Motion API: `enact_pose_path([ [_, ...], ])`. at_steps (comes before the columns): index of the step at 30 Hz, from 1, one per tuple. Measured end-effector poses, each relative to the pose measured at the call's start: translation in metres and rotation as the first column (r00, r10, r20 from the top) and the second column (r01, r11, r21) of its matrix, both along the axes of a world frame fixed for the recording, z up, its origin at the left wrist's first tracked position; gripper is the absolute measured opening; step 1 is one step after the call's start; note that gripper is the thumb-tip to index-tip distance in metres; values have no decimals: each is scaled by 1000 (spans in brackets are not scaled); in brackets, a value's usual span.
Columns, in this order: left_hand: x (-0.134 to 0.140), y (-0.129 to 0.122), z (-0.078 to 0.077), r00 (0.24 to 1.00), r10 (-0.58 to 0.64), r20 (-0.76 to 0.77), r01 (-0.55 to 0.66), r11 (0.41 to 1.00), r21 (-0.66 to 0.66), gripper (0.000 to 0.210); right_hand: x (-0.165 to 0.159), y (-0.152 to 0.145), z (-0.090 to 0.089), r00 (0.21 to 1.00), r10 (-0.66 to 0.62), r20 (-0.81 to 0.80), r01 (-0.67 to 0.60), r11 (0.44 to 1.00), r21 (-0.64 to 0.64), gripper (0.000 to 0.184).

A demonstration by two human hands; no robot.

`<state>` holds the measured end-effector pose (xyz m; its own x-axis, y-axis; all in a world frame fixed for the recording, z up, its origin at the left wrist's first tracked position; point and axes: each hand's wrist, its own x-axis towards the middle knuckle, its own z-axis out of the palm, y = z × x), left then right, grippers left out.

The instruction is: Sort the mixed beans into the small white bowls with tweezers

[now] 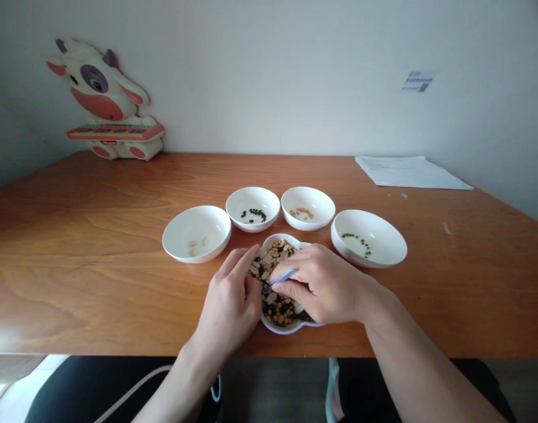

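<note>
A scalloped white dish (283, 330) sits near the table's front edge, filled with a mix of peanuts, black beans, yellow soybeans and small green beans. My left hand (230, 296) is closed on the dish's left rim; its fingertips are partly hidden. Between the thumb and fingers of my right hand (324, 283) is a pair of blue tweezers (283, 278), tips down among the beans. Behind the dish, white bowls form an arc: one with a few peanuts (196, 244), one with black beans (255, 215), one with soybeans (302, 213), one with green beans (361, 241).
At the back left of the wooden table (97, 252) stands a cow-shaped toy keyboard (113, 111) against the wall. Sheets of paper (410, 171) lie at the back right. A label (417, 81) is stuck on the wall. Below the edge runs a white cable (130, 392).
</note>
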<state>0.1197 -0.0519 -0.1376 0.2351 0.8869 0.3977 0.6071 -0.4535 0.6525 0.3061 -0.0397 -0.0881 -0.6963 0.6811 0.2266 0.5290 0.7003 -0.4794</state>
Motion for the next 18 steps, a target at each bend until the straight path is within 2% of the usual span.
enact_pose_path([
  [7,-1,-1,0,1000,-2,-2,3,1000,12,46,5,-1,6,998,-14,-64,17,999,41,20],
  [10,-1,-1,0,1000,-5,-15,5,1000,5,47,18,-3,20,990,-71,-118,84,991,106,22],
  [12,-2,-1,-1,1000,-5,-27,5,1000,7,47,36,-6,32,977,-166,-133,188,967,175,24],
  [14,-2,0,-1,999,-6,-38,7,1000,14,46,58,-9,42,931,-354,-92,365,896,254,27],
  [16,-3,1,-2,999,-6,-48,7,1000,25,45,82,-11,47,822,-564,-76,556,768,318,32],
  [17,-3,1,-3,999,-2,-49,4,999,35,45,92,-12,48,772,-631,-68,615,717,328,36],
  [18,-3,2,-4,999,-2,-53,4,999,46,44,101,-11,47,739,-672,-47,648,691,319,39],
])
